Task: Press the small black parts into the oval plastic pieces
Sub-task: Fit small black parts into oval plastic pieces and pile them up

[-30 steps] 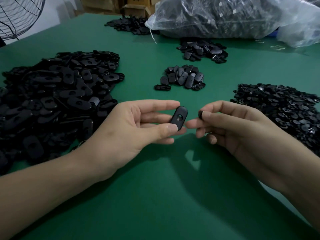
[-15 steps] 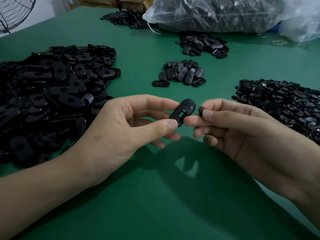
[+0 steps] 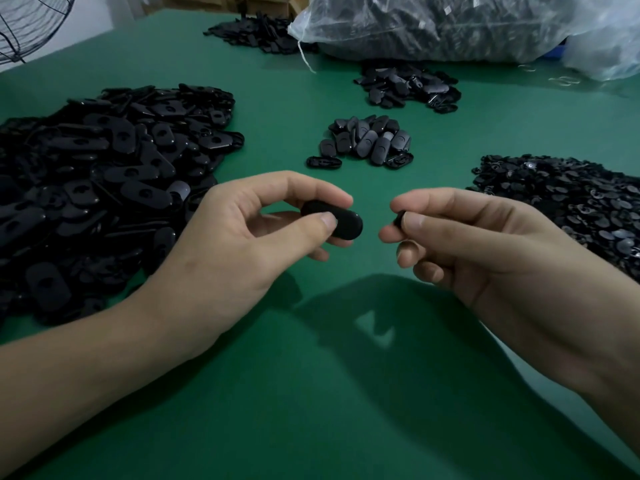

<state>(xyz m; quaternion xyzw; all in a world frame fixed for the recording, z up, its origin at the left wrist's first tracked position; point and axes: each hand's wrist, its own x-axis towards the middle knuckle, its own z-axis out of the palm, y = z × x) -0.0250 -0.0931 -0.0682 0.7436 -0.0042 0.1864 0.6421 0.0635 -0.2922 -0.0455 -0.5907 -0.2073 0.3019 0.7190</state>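
Note:
My left hand pinches a black oval plastic piece between thumb and fingers, lying nearly flat above the green table. My right hand pinches a small black part between thumb and forefinger; most of that part is hidden by the fingertips. A gap of green table separates the two hands and the two parts.
A big heap of oval pieces lies at the left. A heap of small black parts lies at the right. A small pile of ovals sits in the middle, more piles behind, a full plastic bag at the back.
The hands have drawn apart; earlier the oval piece almost touched the right fingertips. The oval piece has turned from upright with its slot showing to lying nearly flat.

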